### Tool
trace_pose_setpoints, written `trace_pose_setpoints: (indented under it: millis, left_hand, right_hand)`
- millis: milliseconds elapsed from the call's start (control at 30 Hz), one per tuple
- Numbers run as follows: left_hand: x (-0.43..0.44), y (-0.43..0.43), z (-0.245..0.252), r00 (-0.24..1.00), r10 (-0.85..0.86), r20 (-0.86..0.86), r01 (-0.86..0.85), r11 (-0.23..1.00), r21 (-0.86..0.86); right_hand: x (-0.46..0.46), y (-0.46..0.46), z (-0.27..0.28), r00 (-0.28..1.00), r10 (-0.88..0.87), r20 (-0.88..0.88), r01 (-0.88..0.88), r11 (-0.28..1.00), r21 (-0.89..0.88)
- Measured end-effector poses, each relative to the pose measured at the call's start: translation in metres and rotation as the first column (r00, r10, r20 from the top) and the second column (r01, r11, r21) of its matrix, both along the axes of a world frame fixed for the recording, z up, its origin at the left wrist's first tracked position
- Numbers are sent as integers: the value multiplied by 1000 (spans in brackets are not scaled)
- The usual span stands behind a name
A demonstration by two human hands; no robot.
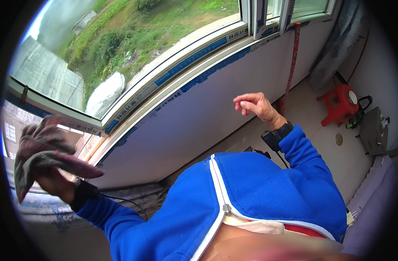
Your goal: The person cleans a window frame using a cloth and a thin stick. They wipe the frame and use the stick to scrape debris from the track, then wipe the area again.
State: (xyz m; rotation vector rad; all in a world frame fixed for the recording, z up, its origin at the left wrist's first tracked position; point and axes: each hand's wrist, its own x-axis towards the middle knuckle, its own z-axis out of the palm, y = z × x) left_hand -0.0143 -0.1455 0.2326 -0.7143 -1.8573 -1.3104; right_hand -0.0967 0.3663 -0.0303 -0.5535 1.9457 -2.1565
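Observation:
My left hand [52,163] is raised at the far left by the open part of the window. A grey and maroon work glove [39,146] covers most of it, with bare skin at the wrist. Whether the glove is worn or gripped I cannot tell; its upper fingers are blurred. My right hand [253,105] is bare and hangs in the air before the white wall panel [215,98], fingers loosely curled, nothing visible in them. Between the hands runs the white window frame [147,88], which carries blue protective film [191,60], torn along its edge.
A red pole [293,58] leans against the panel. To the right stand a red plastic stool [340,102] and a grey box-like unit [372,130], near a floor drain [338,139]. A white sack [106,94] shows outside the glass. Patterned curtain fabric [55,208] hangs low at the left.

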Motion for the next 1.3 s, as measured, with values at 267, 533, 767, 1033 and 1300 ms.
trace_pose_setpoints:
  millis: [267,533,767,1033,1300]
  left_hand:
    - [-74,180,-142,640,-644,420,429,752,500]
    - [-90,261,-216,598,-755,268,480,606,635]
    - [-90,296,-229,623,-728,288,480,645,595]
    - [-99,316,-229,519,-723,456,428,682,593]
    - [-112,351,-217,578,-659,481,578,747,328]
  right_hand:
    - [-18,-64,58,941,178,-286,-236,955,-180]
    - [5,-87,23,873,-201,-444,246,968,46]
    - [13,-66,23,764,-295,-574,472,861,187]
    - [-5,-15,50,937,-51,-346,73,996,51]
    - [-33,116,133,952,-55,-302,191,877,441]
